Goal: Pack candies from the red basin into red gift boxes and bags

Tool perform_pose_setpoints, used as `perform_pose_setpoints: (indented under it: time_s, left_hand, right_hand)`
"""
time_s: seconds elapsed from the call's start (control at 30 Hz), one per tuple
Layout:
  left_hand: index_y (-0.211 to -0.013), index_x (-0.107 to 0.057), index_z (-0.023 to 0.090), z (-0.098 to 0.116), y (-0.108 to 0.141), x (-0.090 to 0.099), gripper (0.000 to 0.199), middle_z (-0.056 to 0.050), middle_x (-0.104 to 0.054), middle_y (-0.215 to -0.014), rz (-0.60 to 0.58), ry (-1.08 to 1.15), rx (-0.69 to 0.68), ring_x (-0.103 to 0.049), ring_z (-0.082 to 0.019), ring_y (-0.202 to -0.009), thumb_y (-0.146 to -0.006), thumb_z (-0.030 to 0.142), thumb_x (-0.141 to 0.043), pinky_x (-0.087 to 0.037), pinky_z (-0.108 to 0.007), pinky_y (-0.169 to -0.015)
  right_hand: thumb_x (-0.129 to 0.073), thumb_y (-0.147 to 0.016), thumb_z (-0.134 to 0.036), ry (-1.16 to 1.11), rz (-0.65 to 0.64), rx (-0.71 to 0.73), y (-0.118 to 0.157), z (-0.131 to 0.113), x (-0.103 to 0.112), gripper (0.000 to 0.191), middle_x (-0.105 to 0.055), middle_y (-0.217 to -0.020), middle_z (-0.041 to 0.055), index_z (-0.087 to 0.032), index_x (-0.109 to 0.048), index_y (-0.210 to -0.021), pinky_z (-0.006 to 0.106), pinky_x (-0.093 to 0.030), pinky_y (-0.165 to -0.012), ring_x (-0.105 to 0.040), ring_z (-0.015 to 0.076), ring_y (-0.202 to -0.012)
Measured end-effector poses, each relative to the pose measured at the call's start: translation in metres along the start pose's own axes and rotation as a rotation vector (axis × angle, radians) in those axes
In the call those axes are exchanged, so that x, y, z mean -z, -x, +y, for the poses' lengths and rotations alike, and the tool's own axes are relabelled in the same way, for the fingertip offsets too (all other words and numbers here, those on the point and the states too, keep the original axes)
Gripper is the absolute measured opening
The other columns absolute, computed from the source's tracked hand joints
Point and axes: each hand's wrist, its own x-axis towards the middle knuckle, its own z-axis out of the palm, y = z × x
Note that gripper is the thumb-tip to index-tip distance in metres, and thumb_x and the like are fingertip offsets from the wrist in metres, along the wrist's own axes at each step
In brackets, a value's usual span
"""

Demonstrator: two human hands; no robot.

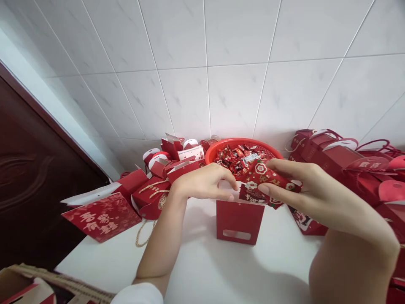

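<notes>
A small red gift box (239,221) with an oblong window in its front stands upright on the white table, its top open. My left hand (205,181) reaches over the box's mouth from the left. Its thumb and index finger are curved and apart, with nothing visible between them; the other fingers are hidden. My right hand (295,188) grips a red packet (268,179) with white flower prints between thumb and fingers. The packet is tilted, its lower end at the right side of the box's mouth. Whether it touches the box I cannot tell.
Behind the box is a red plastic basket (218,145) of small wrapped sweets. Red gift boxes (152,190) crowd the left, with more boxes (335,162) at the right. A cardboard carton (60,280) stands lower left. A tiled wall (237,97) rises behind the table (199,257).
</notes>
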Motion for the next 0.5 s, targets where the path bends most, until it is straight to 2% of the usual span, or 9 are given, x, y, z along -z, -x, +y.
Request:
perform_pose_setpoints:
  time_s: [0.1,0.2,0.3,0.5]
  left_hand:
    - [-0.098,-0.076,0.021,-0.003,-0.005,-0.002,0.026,0.0,-0.073,-0.1,0.031,-0.042,0.01,-0.065,-0.021,-0.093,-0.073,0.027,-0.076,-0.046,-0.026,-0.08]
    - [-0.093,-0.073,0.02,-0.004,-0.007,-0.002,0.028,0.002,-0.07,-0.09,0.01,-0.048,0.044,-0.063,-0.019,-0.085,-0.068,0.031,-0.079,-0.046,-0.026,-0.074]
    - [-0.086,-0.068,0.018,-0.003,-0.006,-0.002,0.032,0.002,-0.065,-0.082,0.046,-0.077,0.111,-0.061,-0.02,-0.08,-0.062,0.035,-0.082,-0.044,-0.027,-0.071]
    - [-0.083,-0.067,0.018,-0.003,-0.004,-0.004,0.034,0.003,-0.062,-0.076,0.102,-0.007,0.183,-0.06,-0.019,-0.076,-0.059,0.033,-0.085,-0.043,-0.027,-0.069]
  right_hand:
    - [-0.061,-0.09,-0.041,0.048,0.011,0.002,-0.005,0.005,-0.005,0.03,-0.048,-0.056,-0.0038,-0.022,-0.053,-0.069,0.023,-0.028,-0.043,-0.038,0.0099,-0.047]
    - [-0.06,-0.091,-0.038,0.07,-0.048,0.008,-0.012,0.009,-0.011,0.028,-0.047,-0.055,-0.0048,-0.022,-0.05,-0.07,0.024,-0.026,-0.045,-0.037,0.0097,-0.047]
    - [-0.059,-0.09,-0.037,0.08,-0.096,0.006,-0.018,0.011,-0.019,0.027,-0.049,-0.058,-0.0045,-0.022,-0.048,-0.072,0.025,-0.025,-0.048,-0.038,0.0103,-0.05]
    - [-0.058,-0.092,-0.035,0.003,-0.074,-0.012,-0.019,0.009,-0.021,0.024,-0.05,-0.062,-0.0041,-0.021,-0.049,-0.075,0.025,-0.026,-0.05,-0.039,0.0103,-0.054]
